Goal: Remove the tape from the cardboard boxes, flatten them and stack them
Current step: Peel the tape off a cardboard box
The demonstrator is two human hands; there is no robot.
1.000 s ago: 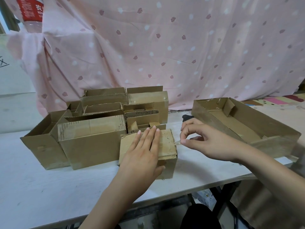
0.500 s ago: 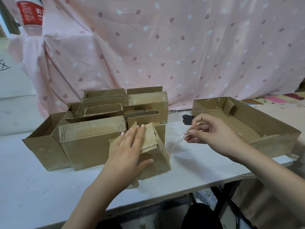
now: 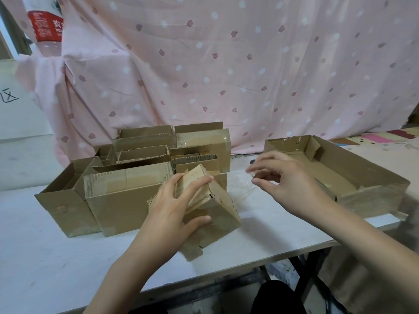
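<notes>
Since 1 second ago we have tipped the small box [image 3: 204, 200] onto its edge on the desk [image 3: 45, 257]; our left hand [image 3: 172, 207] grips it, while our right hand's [image 3: 283, 182] fingers pinch the clear tape [image 3: 240, 189], now peeled away.

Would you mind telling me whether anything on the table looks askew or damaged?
Yes: the small box gripped by the left hand sits tilted on one edge, a torn flap splayed beneath it. The right hand pinches clear tape that seems to trail from it.
</notes>
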